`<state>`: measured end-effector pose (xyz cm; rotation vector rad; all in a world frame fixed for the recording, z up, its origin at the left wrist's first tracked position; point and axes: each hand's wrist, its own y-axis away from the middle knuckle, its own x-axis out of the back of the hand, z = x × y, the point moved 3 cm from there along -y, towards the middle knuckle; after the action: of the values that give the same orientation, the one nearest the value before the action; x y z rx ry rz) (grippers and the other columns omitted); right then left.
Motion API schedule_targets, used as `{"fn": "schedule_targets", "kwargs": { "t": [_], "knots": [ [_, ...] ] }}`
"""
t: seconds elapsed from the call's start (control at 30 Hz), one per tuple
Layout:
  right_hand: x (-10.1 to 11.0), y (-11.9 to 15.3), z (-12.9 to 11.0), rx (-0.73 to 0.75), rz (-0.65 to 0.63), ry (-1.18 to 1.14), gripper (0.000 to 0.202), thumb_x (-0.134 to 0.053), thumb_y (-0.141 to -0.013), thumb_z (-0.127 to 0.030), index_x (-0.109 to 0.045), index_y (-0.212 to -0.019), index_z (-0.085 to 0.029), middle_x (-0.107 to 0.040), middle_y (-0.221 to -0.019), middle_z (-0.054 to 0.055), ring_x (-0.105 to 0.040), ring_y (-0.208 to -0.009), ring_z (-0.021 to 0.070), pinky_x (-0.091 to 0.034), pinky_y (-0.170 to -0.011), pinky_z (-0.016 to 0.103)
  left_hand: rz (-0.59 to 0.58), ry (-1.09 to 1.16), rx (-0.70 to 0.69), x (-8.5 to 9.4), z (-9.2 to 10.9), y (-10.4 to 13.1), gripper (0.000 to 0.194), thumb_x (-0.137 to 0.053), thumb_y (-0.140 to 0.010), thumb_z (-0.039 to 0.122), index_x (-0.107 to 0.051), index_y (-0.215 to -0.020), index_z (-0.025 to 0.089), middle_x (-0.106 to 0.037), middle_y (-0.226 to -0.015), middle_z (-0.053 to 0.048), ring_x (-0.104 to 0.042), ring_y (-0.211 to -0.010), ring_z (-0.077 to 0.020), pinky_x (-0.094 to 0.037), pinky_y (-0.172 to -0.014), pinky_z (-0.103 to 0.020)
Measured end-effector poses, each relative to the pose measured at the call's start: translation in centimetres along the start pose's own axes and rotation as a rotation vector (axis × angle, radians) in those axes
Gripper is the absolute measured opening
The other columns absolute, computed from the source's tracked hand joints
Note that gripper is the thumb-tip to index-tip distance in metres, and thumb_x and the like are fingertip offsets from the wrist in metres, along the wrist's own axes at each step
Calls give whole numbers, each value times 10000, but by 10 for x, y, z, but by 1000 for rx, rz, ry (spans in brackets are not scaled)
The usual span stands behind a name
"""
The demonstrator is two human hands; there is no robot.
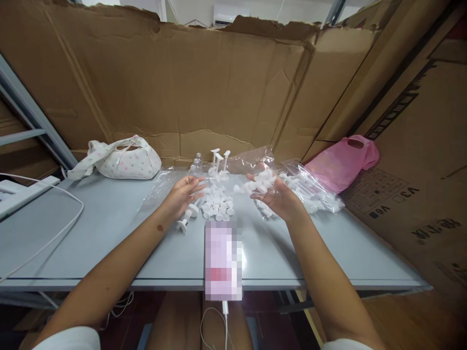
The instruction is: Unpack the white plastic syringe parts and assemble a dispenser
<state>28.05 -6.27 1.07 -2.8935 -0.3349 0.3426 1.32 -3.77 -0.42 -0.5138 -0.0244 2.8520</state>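
At frame centre, a handful of white plastic caps is being cupped in the half-closed right hand; the loose pile is being touched by the open left hand, while more are being left bagged

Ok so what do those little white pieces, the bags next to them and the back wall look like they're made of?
The white pieces look like moulded plastic, matte and uniform. The clear bags seem thin plastic film: see-through, crinkled and shiny. The back wall is brown corrugated cardboard, creased with torn edges. The right hand holds several pieces.
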Motion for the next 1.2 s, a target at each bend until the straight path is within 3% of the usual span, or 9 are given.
{"fn": "schedule_targets", "kwargs": {
  "t": [0.2,0.33,0.5,0.6,0.83,1.2],
  "knots": [
    [-10,-2,4,59,-66,-58,679,-744,-535,-669,-589,-1131,-382,-572,-1315,26,-569,-1159,293,-474,-935,500,-67,153,36,-15,1,7,193,-640,-797,279,-483,-753,177,-531,-1352,-96,-548,-1197,-256,-433,-1024,-464],
    [-22,0,13,21,-134,-16,769,-764,-593,-596,-492,-1281,-388,-474,-1422,57,-569,-1173,288,-482,-937,473,-45,221,60,-23,-3,8,156,-614,-803,250,-483,-754,181,-579,-1265,-89,-563,-1161,-232,-456,-1010,-475],
    [-30,0,25,-34,-134,18,771,-723,-696,-538,-397,-1381,-402,-483,-1417,65,-616,-1104,253,-508,-921,443,-15,237,124,-28,-15,8,90,-598,-821,208,-526,-779,175,-611,-1128,-74,-585,-1101,-219,-473,-992,-460],
    [-31,-1,31,-79,-71,-11,663,-682,-768,-486,-417,-1367,-388,-539,-1362,67,-651,-1045,241,-526,-897,432,-32,200,117,-31,-18,9,29,-585,-833,187,-589,-858,173,-612,-1109,-75,-572,-1111,-210,-461,-1009,-437],
    [-21,-5,31,-126,142,-68,459,-630,-822,-428,-530,-1254,-311,-652,-1183,66,-698,-925,240,-563,-828,424,-150,94,163,-37,-22,12,292,-601,-817,172,-637,-1105,196,-580,-1267,-102,-506,-1238,-230,-348,-1095,-427],
    [-7,-7,18,-46,271,6,427,-581,-846,-391,-531,-1257,-285,-688,-1095,66,-712,-816,205,-587,-697,356,-198,-143,213,-31,-19,16,439,-593,-850,268,-536,-1285,279,-232,-1564,-63,-131,-1455,-241,-246,-1134,-464]
  ]
}}
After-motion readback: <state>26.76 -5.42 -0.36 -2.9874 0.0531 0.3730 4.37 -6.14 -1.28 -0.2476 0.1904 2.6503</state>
